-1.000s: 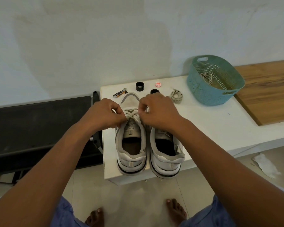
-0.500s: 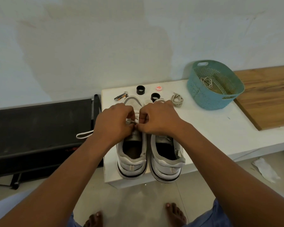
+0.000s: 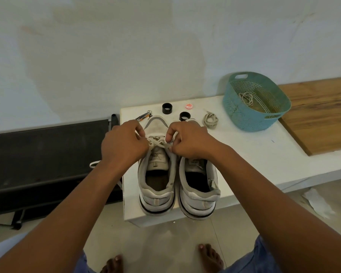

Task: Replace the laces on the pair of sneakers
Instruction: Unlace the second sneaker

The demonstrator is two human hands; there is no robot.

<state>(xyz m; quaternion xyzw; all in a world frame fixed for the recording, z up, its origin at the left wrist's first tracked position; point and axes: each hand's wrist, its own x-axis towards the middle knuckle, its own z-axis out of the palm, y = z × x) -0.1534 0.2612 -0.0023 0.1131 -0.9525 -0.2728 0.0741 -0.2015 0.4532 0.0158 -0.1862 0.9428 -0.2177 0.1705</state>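
- White lace (image 3: pixel 158 143) on the left sneaker (image 3: pixel 157 170): left hand (image 3: pixel 124 144) and right hand (image 3: pixel 187 140) each pinch a strand, grip narrow on both sides.
- Right sneaker (image 3: pixel 200 180) sits touching its partner, heels toward the person.
- Both stand on the white tabletop (image 3: pixel 244 154).
- Coiled lace (image 3: pixel 210 120) lies beside the teal basket (image 3: pixel 254 101).

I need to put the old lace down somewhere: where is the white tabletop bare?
Bare tabletop lies right of the sneakers, in front of the teal basket, up to the wooden board. Behind the shoes it is crowded: two black rings, a coiled lace, a keychain tool.
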